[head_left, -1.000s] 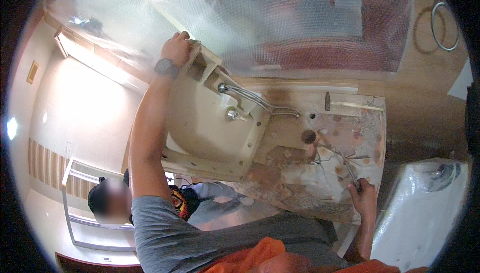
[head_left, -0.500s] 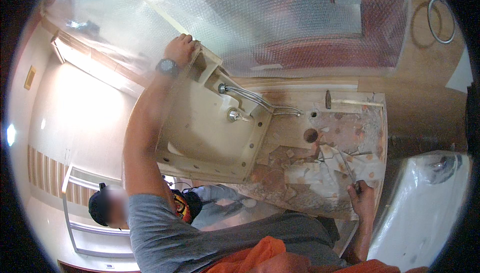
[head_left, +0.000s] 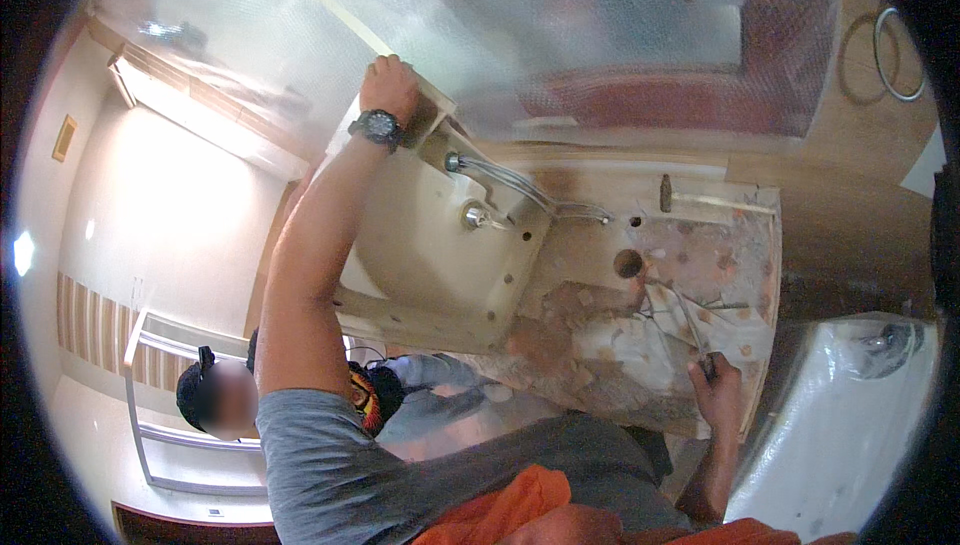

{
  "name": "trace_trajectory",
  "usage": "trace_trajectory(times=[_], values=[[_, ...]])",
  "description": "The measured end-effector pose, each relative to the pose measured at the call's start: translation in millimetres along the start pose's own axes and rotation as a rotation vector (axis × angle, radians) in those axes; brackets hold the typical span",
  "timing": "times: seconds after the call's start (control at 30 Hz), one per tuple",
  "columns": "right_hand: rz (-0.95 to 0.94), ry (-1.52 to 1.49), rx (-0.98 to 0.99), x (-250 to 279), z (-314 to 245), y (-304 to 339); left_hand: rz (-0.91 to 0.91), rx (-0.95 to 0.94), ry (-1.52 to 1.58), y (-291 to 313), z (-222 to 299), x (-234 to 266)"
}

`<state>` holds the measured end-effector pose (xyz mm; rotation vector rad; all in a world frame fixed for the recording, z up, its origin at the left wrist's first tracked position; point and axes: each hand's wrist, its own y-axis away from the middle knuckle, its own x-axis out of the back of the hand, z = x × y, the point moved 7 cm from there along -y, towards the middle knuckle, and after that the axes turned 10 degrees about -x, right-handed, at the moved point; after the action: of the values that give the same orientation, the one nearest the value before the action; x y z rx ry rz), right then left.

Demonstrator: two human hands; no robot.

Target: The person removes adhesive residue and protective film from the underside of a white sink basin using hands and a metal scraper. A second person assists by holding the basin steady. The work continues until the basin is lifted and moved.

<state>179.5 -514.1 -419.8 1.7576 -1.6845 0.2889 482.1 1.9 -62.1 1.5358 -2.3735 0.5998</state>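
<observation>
My left hand, with a black watch on its wrist, is closed over the upper edge of a beige washbasin. The basin is tipped up on its left side, so its underside faces me, with a metal drain fitting and braided supply hoses showing. At the lower right, my right hand is wrapped round the dark handle of a long, thin metal hand tool. Its blade points up and left over torn white sheeting on the dusty cabinet top. The tool's exact kind is unclear.
A hammer lies at the back of the top, near a round hole. Bubble wrap covers the wall behind. A plastic-wrapped white panel stands at the right. Another person is low at the left, beyond my arm.
My left hand has moved rightward, and the basin's upper end has shifted slightly up and right. My right hand keeps hold of the tool in nearly the same place. The view has shifted slightly.
</observation>
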Motion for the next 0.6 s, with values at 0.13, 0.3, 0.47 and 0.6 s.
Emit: trace_trajectory(times=[0.13, 0.3, 0.47, 0.6], values=[[-0.082, -0.038, -0.082, 10.5, 1.2, -7.3, 0.011, 0.066, 0.08, 20.5, -0.3, 30.0], [-0.051, 0.004, -0.073, 27.7, 16.0, -17.8, -0.022, -0.312, 0.687, 47.1, 132.6, 80.3], [0.008, 0.082, -0.079, 44.3, 14.5, -17.3, -0.025, -0.643, 1.129, 58.0, 251.8, 109.1], [0.041, 0.043, -0.096, 53.6, 33.5, -10.1, -0.101, -0.521, 0.959, 16.4, 196.0, 99.4]])
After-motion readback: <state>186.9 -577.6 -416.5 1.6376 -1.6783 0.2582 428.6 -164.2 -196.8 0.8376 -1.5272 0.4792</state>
